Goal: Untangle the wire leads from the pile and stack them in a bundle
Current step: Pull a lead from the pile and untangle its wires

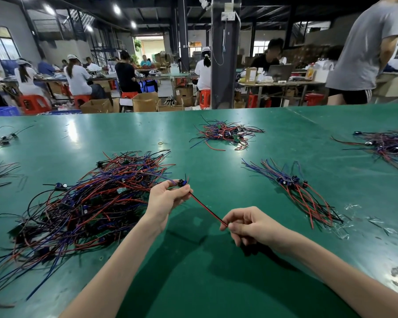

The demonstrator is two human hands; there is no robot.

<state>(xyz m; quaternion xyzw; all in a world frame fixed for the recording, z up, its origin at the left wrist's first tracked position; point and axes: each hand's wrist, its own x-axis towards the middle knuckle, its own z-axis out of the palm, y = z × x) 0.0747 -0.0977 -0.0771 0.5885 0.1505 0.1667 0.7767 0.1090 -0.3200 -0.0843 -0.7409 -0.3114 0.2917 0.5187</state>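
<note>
Table top (216, 271): green mat, smooth, semi-gloss, mirrors the ceiling lights.
Wire lead (207, 208): red and black plastic sheath, smooth, slight sheen.
Pile (85, 203): plastic-sheathed wires, red, black and blue; small green boards, matt.
Bundle (294, 189): same plastic-sheathed wires.
Film scraps (345, 228): clear plastic, crinkled, glossy.
Boxes (145, 102): brown cardboard, matt.
Stools (33, 104): red plastic, smooth.

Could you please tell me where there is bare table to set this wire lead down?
Bare table lies between the tangled pile and the sorted bundle, beyond the left hand and right hand holding the wire lead, and nearer, between the forearms. The pile crowds the left; plastic scraps litter the right.
</note>
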